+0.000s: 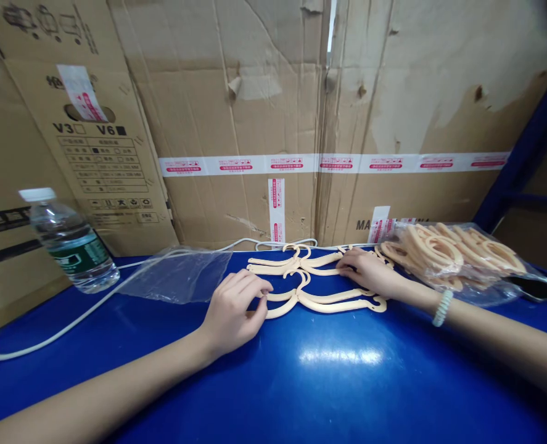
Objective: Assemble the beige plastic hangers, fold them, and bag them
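Observation:
Several peach-coloured clothes hangers lie in a stack on the blue table, their hooks turned away from me. Nearest to me is one hanger (333, 307) with a curled tip at its right end. Its left end sits between the thumb and fingers of my left hand (234, 305), which is closed on it. Farther back lies another hanger (273, 269), its hook close to the first. My right hand (370, 271) has its bent fingers closed on that one's right arm, and the fingers partly cover the arm. A pale beaded band circles my right wrist.
More hangers fill a clear plastic bag (453, 253) at the right, beside a dark flat object (539, 288). An empty-looking clear bag (176, 277) lies left of my left hand. A water bottle (69, 240) and a white cable (46, 341) are farther left. Cardboard (236, 123) walls the back.

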`<state>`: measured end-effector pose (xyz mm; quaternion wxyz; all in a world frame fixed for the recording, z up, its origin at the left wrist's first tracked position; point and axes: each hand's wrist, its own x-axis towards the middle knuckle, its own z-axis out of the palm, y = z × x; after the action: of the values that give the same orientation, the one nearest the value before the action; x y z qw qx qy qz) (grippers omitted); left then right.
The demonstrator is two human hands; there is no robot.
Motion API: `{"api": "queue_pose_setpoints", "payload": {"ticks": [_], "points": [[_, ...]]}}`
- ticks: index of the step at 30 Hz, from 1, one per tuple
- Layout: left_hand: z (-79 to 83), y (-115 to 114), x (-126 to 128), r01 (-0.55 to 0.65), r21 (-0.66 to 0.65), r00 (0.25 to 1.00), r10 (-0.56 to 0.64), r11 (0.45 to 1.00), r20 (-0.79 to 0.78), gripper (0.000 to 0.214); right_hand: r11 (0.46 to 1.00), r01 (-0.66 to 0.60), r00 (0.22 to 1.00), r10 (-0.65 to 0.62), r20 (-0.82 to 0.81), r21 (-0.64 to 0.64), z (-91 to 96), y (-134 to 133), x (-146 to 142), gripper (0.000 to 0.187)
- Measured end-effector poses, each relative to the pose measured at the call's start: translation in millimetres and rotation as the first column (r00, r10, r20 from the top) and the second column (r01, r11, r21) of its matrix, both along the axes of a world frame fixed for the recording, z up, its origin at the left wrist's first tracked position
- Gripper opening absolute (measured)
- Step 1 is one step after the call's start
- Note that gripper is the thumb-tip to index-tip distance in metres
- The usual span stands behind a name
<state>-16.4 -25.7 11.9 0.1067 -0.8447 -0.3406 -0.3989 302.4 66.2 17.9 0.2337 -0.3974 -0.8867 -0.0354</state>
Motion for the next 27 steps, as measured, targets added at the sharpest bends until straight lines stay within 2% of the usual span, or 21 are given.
{"api": "queue_pose_setpoints", "payload": {"ticks": [5,9,12,15,18,20,24,27], "points": [[-3.4,6,-6,-0.085,-0.035,0.958,0.091,0.996,0.272,0.023,0.998,0.046,0.995,-0.043,-0.088,0.032,16.8,-8,9,0.009],[-4.8,7,-8,-0.151,0.003,0.93,0.141,0.989,0.34,0.028,0.992,0.098,0.981,-0.084,-0.176,0.076,25.2,-24,20,0.009],[-1.9,4,-5,-0.142,0.059,0.957,0.122,0.988,0.264,0.035,0.994,0.079,0.962,-0.057,-0.268,0.071,24.1,-39,18,0.01],[0.3,1,-1,-0.136,0.11,0.987,0.126,0.985,0.099,0.043,0.999,0.006,0.956,0.01,-0.292,0.053,18.7,-57,4,0.01],[-1.5,2,-1,-0.11,0.123,0.991,0.118,0.986,-0.061,0.033,0.998,-0.052,0.966,0.061,-0.251,0.044,13.5,-73,-12,0.012],[-3.9,4,-2,-0.093,0.083,0.988,0.102,0.992,-0.115,0.024,0.997,-0.073,0.966,0.074,-0.246,0.016,12.9,-78,-17,0.014],[-6.7,7,-5,-0.098,-0.064,0.994,0.095,0.993,-0.051,0.02,0.995,-0.06,0.951,0.032,-0.307,-0.081,19.6,-70,-6,0.017],[-6.6,7,-5,-0.049,-0.18,0.997,0.058,0.983,0.047,0.018,0.996,0.072,0.957,-0.084,-0.277,-0.052,23.1,-49,20,0.027]]}}
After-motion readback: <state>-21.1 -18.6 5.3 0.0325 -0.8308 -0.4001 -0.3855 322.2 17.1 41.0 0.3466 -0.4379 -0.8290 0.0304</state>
